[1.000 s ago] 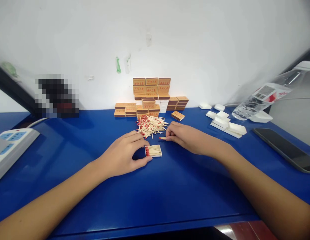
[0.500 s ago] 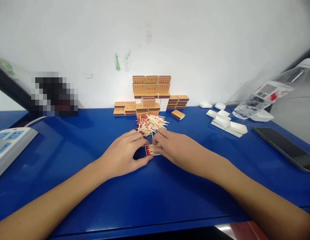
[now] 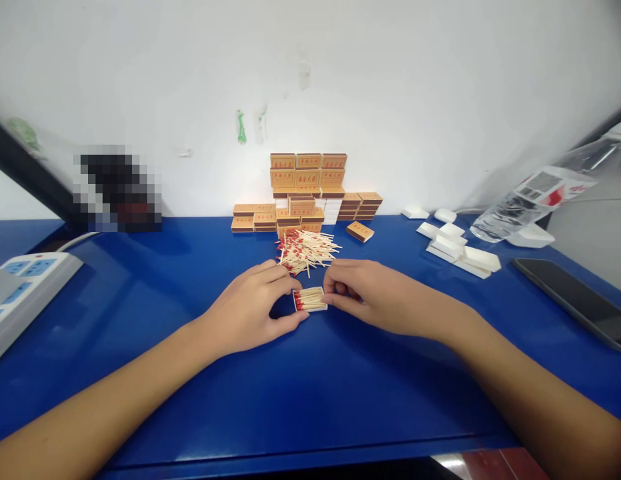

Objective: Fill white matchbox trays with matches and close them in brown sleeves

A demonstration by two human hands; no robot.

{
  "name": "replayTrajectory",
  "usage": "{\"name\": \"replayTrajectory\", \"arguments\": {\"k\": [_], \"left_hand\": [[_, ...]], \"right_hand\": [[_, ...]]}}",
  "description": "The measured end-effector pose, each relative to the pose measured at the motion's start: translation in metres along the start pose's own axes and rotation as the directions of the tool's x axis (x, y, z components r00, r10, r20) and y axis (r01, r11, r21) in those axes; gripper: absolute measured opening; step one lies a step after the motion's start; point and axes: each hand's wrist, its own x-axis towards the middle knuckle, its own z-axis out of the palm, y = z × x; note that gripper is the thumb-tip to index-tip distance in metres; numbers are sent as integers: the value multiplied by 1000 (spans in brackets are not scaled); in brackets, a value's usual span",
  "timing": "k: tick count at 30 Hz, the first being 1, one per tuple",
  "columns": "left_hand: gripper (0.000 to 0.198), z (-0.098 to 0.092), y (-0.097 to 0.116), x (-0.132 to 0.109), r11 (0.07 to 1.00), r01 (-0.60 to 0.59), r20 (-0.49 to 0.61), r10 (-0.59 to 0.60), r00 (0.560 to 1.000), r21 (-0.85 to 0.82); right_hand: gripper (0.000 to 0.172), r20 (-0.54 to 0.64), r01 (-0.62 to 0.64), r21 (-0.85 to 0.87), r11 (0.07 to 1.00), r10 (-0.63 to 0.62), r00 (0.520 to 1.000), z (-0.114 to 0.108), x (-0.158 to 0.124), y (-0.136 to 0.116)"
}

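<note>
A small white matchbox tray [image 3: 317,309] lies on the blue table, filled with red-tipped matches [image 3: 309,298], their heads to the left. My left hand [image 3: 260,300] grips the tray's left end, index finger on the far side and thumb on the near side. At the opposite end, the thumb and bent index finger of my right hand [image 3: 363,293] close on the tray's right edge. Just beyond both hands is a loose pile of matches [image 3: 310,250], most heads pointing left.
Stacked matchboxes [image 3: 307,179] stand against the wall, with a single matchbox [image 3: 360,231] lying in front. To the right are several empty white trays [image 3: 447,241], a tilted plastic bottle [image 3: 530,190] and a phone [image 3: 573,300]. A power strip [image 3: 35,287] sits at the left.
My right hand has drawn back to the right from over the tray to its right end, uncovering the matches inside. My left hand keeps its place at the left end.
</note>
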Motion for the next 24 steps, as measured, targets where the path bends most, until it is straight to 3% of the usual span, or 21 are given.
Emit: {"name": "replayTrajectory", "arguments": {"k": [11,15,18,24], "left_hand": [[24,1,0,0,1000,-7,-17,7,1000,-3],[24,2,-1,0,1000,-9,-28,9,1000,5],[23,2,0,-1,1000,-3,-29,4,1000,8],[25,3,0,-2,1000,-14,-37,15,999,11]], "right_hand": [[16,-69,77,126,989,-68,995,5,8,-1],[20,-217,-10,238,971,64,974,12,18,7],[26,-327,-143,267,953,229,917,20,28,13],[24,-348,-276,249,928,352,869,34,45,12]]}}
